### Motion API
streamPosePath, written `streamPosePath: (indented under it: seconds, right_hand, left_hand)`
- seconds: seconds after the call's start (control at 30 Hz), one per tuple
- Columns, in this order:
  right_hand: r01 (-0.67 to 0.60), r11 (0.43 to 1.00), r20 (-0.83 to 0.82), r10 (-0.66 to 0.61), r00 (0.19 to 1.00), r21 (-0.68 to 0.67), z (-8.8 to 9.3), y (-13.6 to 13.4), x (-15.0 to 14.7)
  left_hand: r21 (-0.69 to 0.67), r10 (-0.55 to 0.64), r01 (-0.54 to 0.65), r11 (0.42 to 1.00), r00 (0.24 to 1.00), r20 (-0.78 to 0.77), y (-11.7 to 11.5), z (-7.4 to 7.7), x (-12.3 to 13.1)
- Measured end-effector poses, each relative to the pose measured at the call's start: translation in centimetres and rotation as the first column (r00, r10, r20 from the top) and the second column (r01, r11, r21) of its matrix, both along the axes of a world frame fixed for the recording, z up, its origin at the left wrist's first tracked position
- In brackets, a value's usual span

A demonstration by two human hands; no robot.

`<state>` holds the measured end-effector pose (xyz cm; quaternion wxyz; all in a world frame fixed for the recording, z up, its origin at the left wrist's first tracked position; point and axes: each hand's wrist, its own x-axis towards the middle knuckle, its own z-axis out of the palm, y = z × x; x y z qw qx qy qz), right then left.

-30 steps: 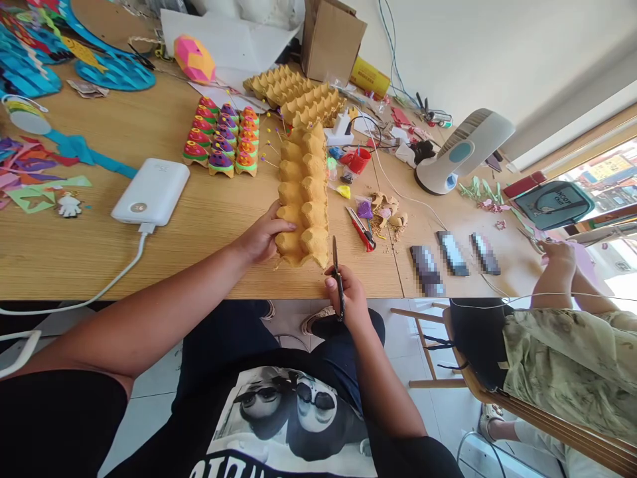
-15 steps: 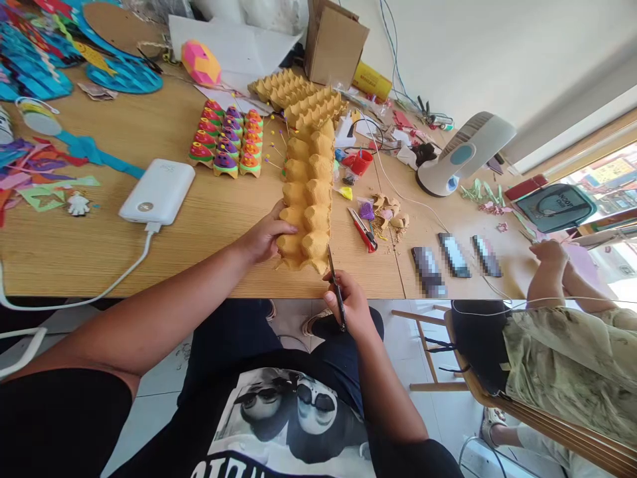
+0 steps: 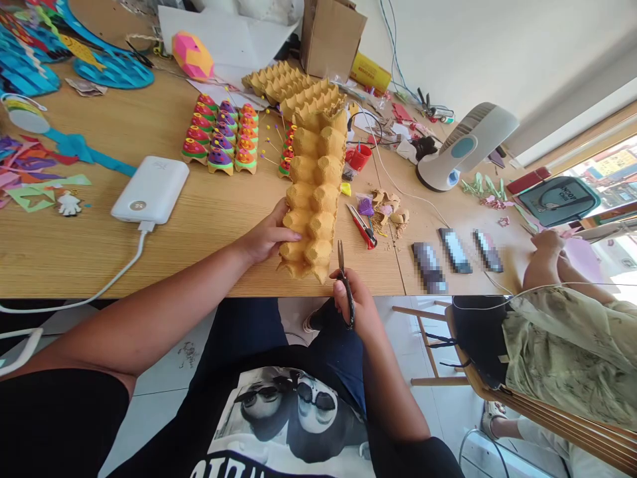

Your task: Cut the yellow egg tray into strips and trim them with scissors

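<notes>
My left hand [image 3: 267, 237] is gripping a yellow moulded-pulp egg tray [image 3: 312, 206]; my right hand [image 3: 359, 302] is gripping black-handled metal scissors [image 3: 341, 257], now standing farther right, cutting nothing.

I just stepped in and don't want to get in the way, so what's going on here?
A person's left hand holds a yellow egg carton strip by its left side, over the table. The right hand grips scissors, their blades beside the carton's near right corner and apart from it. A red utility knife lies to the right, and painted carton pieces stand farther back on the left.
</notes>
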<state>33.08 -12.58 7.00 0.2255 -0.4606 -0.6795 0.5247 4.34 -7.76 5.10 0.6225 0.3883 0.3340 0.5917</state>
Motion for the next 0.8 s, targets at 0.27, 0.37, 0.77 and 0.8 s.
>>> streamPosePath:
  seconds: [0.27,0.37,0.77,0.8]
  right_hand:
    - [0.020,1.000,0.016,-0.020,1.000,0.016,1.1,0.2,-0.8]
    - [0.029,0.999,0.034,-0.031,0.999,0.046,1.3,0.2,-1.1]
    - [0.011,1.000,0.019,-0.012,1.000,0.024,1.4,0.8,-1.4]
    - [0.006,1.000,0.027,-0.007,1.000,0.029,1.5,0.8,-1.3]
  left_hand:
    - [-0.009,0.040,-0.040,0.999,0.999,-0.025,-0.1,0.4,0.2]
    - [0.000,0.028,-0.028,1.000,1.000,-0.012,-0.1,0.5,0.4]
    - [0.013,0.013,-0.012,1.000,0.999,-0.037,0.2,-0.4,-0.3]
    - [0.015,0.007,-0.007,1.000,0.999,-0.041,0.2,-0.4,-0.4]
